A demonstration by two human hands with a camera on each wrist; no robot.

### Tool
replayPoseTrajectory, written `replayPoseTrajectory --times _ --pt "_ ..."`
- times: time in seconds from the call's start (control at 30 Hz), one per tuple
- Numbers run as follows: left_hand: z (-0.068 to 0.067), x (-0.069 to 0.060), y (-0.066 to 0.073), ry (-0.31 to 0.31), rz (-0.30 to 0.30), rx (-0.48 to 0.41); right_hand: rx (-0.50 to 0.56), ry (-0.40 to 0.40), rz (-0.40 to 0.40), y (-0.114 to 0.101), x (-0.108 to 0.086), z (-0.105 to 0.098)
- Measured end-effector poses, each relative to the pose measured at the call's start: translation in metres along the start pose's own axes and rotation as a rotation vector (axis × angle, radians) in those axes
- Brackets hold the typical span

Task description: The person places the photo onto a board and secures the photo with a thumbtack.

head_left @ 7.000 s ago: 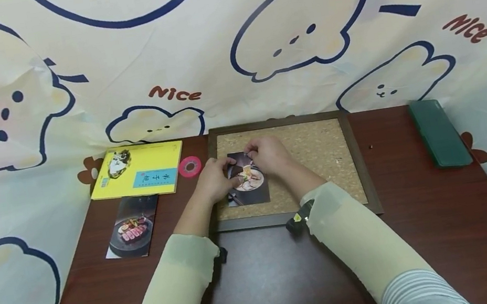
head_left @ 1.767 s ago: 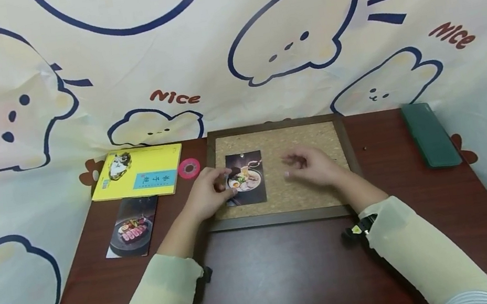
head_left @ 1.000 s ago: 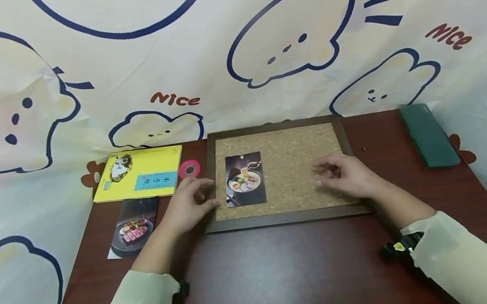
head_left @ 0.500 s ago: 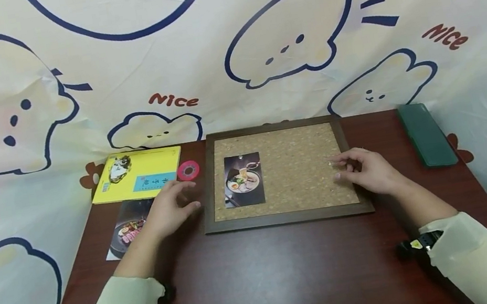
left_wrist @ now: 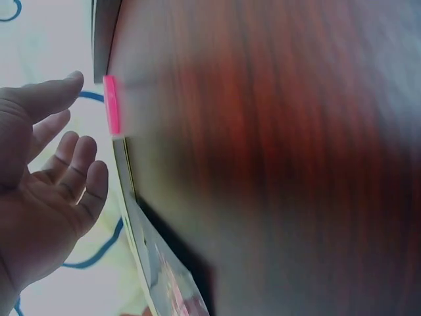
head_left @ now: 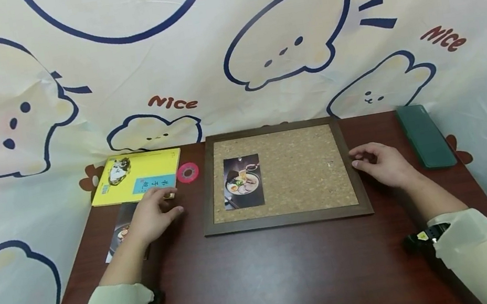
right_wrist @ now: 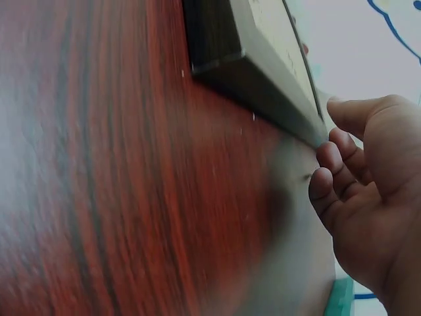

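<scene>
My left hand point(head_left: 151, 220) hovers over the food photo point(head_left: 121, 230) and the near edge of the yellow book point(head_left: 149, 161), partly hiding both. In the left wrist view that hand point(left_wrist: 52, 164) has loosely bent fingers with nothing between them. My right hand point(head_left: 383, 164) is beside the right edge of the framed cork board point(head_left: 303, 169); in the right wrist view the fingers of this hand point(right_wrist: 375, 164) are near the frame point(right_wrist: 270, 85), and contact cannot be told. A photo of a noodle bowl point(head_left: 242, 186) lies upright on the board's left part, with a small pin at its top.
A pink tape roll point(head_left: 188, 172) lies between the book and the board. A green case point(head_left: 426, 136) stands at the right rear of the brown table point(head_left: 264, 281). Behind the table hangs a cloth point(head_left: 191, 64) with cartoon drawings.
Both hands have moved apart: the left from the noodle photo to above the food photo, the right from the photo's top to beyond the board's right edge. The noodle photo stays on the board.
</scene>
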State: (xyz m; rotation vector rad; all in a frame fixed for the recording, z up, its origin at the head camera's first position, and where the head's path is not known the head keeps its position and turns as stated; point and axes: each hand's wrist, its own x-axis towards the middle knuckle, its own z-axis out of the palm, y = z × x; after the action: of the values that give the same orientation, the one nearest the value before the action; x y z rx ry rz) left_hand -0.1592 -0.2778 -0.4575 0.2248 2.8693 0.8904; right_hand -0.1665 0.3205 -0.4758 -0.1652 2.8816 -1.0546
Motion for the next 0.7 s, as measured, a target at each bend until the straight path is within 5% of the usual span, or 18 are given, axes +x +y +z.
replayPoseTrajectory --times 0.7 --pt "-0.025 -0.022 -0.046 0.018 -0.151 0.136 -0.121 0.067 0.007 0.038 0.018 -0.013"
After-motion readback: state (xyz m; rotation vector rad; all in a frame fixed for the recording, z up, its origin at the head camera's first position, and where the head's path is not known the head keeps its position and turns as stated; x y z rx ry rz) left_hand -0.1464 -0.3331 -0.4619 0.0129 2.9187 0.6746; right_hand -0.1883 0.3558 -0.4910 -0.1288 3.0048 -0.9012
